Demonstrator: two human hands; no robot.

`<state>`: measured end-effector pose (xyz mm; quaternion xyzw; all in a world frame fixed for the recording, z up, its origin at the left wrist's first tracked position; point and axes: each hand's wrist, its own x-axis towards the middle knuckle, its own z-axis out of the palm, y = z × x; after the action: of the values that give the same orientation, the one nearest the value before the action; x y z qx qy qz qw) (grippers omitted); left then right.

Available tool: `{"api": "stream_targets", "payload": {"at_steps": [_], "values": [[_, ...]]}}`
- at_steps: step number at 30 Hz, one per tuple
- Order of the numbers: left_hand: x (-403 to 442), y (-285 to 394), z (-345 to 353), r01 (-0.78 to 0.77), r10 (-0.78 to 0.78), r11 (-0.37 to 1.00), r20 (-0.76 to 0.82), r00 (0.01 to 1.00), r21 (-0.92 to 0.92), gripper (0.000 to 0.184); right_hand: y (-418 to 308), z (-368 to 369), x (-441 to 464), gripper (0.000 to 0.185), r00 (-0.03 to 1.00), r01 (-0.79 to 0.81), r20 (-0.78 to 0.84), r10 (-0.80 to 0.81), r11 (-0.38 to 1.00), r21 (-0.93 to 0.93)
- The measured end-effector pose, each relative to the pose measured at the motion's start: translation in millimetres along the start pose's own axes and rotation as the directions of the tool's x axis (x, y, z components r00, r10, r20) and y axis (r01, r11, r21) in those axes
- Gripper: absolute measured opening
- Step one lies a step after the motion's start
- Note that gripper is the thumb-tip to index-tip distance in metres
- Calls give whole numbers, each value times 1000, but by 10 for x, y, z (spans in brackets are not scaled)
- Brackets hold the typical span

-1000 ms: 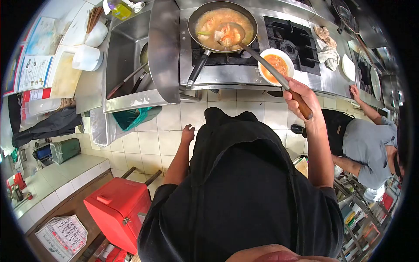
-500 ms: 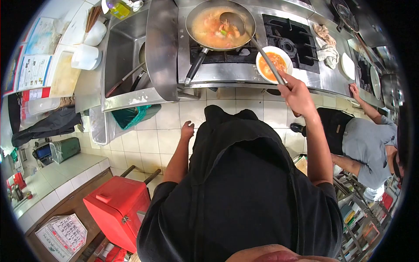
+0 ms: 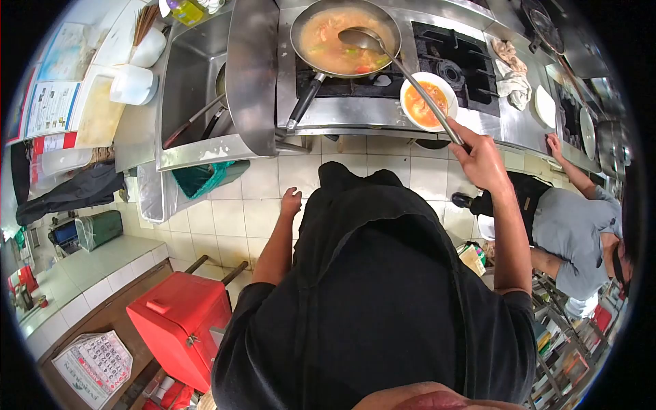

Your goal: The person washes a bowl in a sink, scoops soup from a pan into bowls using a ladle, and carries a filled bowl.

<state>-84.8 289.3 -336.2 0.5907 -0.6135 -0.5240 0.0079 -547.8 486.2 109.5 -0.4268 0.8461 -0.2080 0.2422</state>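
Note:
My right hand (image 3: 480,162) is closed round the end of a long-handled metal ladle (image 3: 417,89). The ladle's bowl lies in a frying pan (image 3: 305,60) of orange-brown soupy food (image 3: 328,31) with pieces in it. Under the ladle's handle, at the stove's front edge, stands a white bowl (image 3: 451,102) holding orange-red soup (image 3: 425,104). My left hand (image 3: 291,203) hangs low at my side with its fingers curled and nothing seen in them. The pan's black handle (image 3: 305,102) points toward me, untouched.
Left of the stove is a metal sink (image 3: 195,61) with a long-handled pan inside. A second burner (image 3: 449,72) and a crumpled cloth (image 3: 511,74) lie to the right. Another person (image 3: 574,219) works at far right. A red box (image 3: 181,321) stands behind me at left.
My right hand has shifted slightly right and toward me. The ladle's bowl has turned over and moved slightly left in the pan. My left hand has barely moved.

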Motion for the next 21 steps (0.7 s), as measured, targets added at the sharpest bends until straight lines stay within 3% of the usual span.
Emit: {"api": "stream_targets", "payload": {"at_steps": [3, 7, 13, 14, 21], "values": [[-76, 153, -27, 48, -48, 999, -5, 999, -26, 46, 88, 21, 44, 48, 991, 135, -20, -134, 990, 32], [-89, 198, -19, 68, -67, 997, 3, 998, -31, 47, -33, -64, 128, 44, 980, -153, 177, 95, 923, 354], [-75, 280, 27, 95, -94, 995, 30, 995, -29, 49, 44, 21, 456, 42, 944, -262, 329, 36, 689, 676], [-58, 280, 29, 83, -83, 996, 33, 996, -19, 48, 69, 67, 510, 42, 934, -314, 355, 45, 577, 754], [-136, 365, 3, 90, -90, 995, 10, 996, -35, 46, -16, 140, 523, 40, 918, -390, 392, 68, 345, 854]]}}
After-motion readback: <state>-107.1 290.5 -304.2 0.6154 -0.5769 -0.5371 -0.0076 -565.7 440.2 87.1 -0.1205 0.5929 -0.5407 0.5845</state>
